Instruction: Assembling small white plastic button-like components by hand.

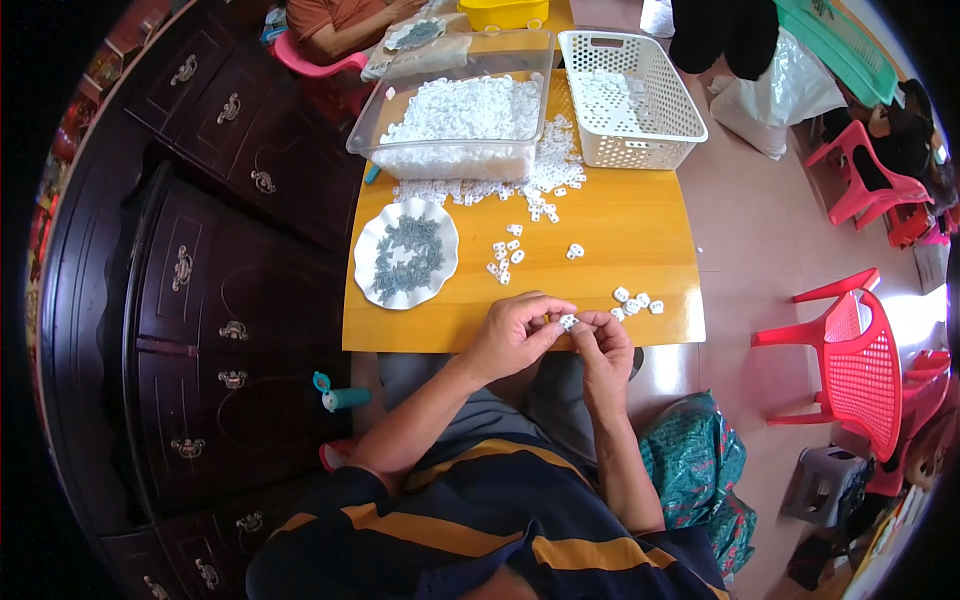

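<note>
Over the near edge of the wooden table (470,330), my left hand (524,328) and my right hand (603,340) meet, pinching one small white plastic piece (568,322) between their fingertips. Dark marks show on its face, too small to make out. Several similar white pieces (635,303) lie to the right of my right hand. More loose white pieces (504,257) are scattered beyond my hands. At the left, a white scalloped plate (364,262) holds many small grey-green parts (410,255), whose kind I cannot tell.
A clear plastic bin (450,163) heaped with white pieces stands at the back, with spilled ones around it. Beside it is a white perforated basket (640,150). Dark drawers (235,270) flank the left; a red chair (850,360) and green bag (695,460) are at right.
</note>
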Demonstrator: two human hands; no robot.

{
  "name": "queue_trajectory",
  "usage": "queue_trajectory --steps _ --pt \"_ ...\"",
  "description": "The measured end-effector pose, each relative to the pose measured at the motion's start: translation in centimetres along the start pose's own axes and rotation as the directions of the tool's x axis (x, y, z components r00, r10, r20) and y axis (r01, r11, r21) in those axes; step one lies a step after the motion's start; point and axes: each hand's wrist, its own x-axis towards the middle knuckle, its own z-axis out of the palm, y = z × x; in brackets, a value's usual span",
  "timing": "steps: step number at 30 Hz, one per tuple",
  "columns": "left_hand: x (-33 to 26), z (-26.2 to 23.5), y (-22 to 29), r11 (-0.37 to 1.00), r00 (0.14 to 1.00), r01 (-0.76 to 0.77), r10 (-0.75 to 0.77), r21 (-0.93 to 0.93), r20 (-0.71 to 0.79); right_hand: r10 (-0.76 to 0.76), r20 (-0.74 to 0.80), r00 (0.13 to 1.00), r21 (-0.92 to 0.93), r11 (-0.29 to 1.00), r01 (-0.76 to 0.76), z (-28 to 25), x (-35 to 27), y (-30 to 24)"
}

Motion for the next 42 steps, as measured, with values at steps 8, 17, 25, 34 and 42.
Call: queue_trajectory --steps 8,17,25,34,42 --pt "0.3 -0.4 -0.4 1.0 0.999 0.005 -0.006 0.025 0.042 0.074 0.01 0.997 0.02 0.997 -0.074 -0.2 0.1 0.1" --pt "0.9 -1.0 0.5 0.985 0.98 -0.147 0.133 0.088 0.147 0.253 0.103 0.962 0.056 0.964 -0.259 -0.8 0.3 0.1" --pt "0.9 0.8 2.5 0.852 0.982 -0.186 0.18 0.489 0.059 0.254 0.035 0.967 0.128 0.958 -0.256 -0.6 0.4 0.2" --pt "0.7 0.9 1.8 0.814 0.968 -0.247 0.23 0.526 0.1 0.313 0.045 0.949 0.241 0.918 -0.314 -1.2 0.2 0.3" --pt "0.7 1.0 2.0 0.809 0.963 -0.268 0.248 0.523 0.109 0.236 -0.053 0.97 0.121 0.966 -0.228 -0.8 -0.1 0.0"
